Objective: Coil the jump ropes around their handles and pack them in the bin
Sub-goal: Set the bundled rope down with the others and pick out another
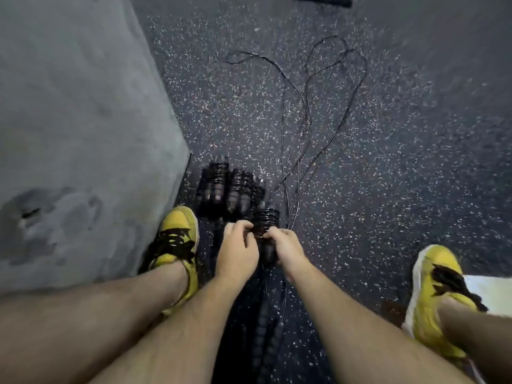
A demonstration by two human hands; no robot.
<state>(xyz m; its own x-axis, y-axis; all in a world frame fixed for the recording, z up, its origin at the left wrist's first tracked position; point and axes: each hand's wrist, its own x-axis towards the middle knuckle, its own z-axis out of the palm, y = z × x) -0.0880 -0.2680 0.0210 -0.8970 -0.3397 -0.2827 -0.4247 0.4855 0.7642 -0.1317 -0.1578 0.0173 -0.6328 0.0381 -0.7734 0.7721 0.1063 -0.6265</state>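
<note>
Speckled black rubber floor (388,162) fills most of the frame; a grey concrete slab (69,106) takes the left side. Person crouched, yellow sneakers at lower left (177,234) and lower right (435,286). Centre frame: both hands on a part-wound bundle (266,217), black handles with thin rope coiled round the upper end. Left hand (238,250) has its fingers curled onto the coil from the left; right hand (285,250) has its fingers bent in, pinching at the coil's right edge or the rope there, which of the two I cannot tell. Progress: two finished coiled bundles (213,187) lie side by side on the floor just above and left of the hands. Loose ropes (304,106) run from the hands in long loops toward the upper centre, not yet wound. More black handles (263,342) lie between the forearms at bottom centre. Judged about midway through coiling; packing not begun. Unclear: no bin identifiable; a white object (490,289) cut off at the right edge could be one, not confirmed. A dark object (322,0) at the top edge is cropped and blurred. Count of loose ropes not readable.
</note>
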